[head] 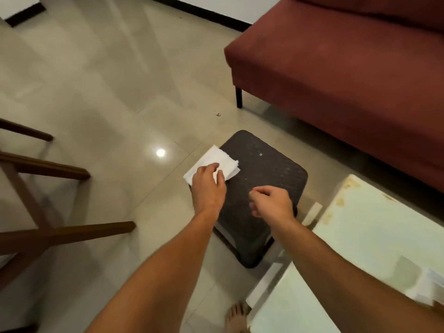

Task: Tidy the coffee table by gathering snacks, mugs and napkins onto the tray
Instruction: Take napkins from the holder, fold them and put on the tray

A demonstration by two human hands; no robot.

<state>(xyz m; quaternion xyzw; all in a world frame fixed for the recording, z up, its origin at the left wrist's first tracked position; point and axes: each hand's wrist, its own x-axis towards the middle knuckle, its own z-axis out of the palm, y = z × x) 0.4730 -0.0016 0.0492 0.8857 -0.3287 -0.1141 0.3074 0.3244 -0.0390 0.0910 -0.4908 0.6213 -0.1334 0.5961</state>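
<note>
Left hand (208, 183) grips napkins (211, 165) (right hand (271, 204) curled).

A dark woven stool (264, 179) stands on the tiled floor (108, 92). White napkins (223, 162) lie on its left edge, overhanging.

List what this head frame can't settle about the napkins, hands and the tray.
- White napkins, head view: count unclear; left hand covers part.
- Right hand: curled above the dark woven stool; whether it holds anything is hidden by its own fingers.
- Tray, mugs, snacks: none visible.
- Glass table: cut by the right edge; papers on it blurred.
</note>
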